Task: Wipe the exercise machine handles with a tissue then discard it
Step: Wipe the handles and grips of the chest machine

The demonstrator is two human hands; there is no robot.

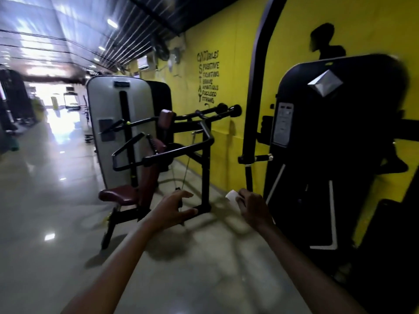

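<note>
Tissue (231, 196) sits pinched in my right hand (254, 208), a small white piece poking out past my curled fingers toward the upper left, its long axis running roughly from my fingertips up and away toward the yellow wall (226, 53). Only that corner of it shows; the rest is hidden behind my knuckles. My left hand (172, 208) is held out beside it, well apart from the right, with the fingers spread and loosely bent, thumb low and forefinger high, holding nothing.

Both my forearms reach forward over the glossy floor (45, 200), and neither hand touches any equipment. Ahead of my left hand stands the exercise machine (127, 132) with a grey weight-stack cover, a maroon seat (120, 194) and a black frame. Its handles (226, 111) are two black bars that run from the middle of the machine out to the right, rising slightly, and end in round knobs close to the wall. Two shorter black grips (133, 138) angle down to the left in front of the grey cover.

To my right a second, black machine (335, 143) stands against the wall, with a short horizontal handle (263, 157) pointing right from a black upright. Black lettering (209, 78) is painted on the wall between the two machines. The view is blurred by motion.
</note>
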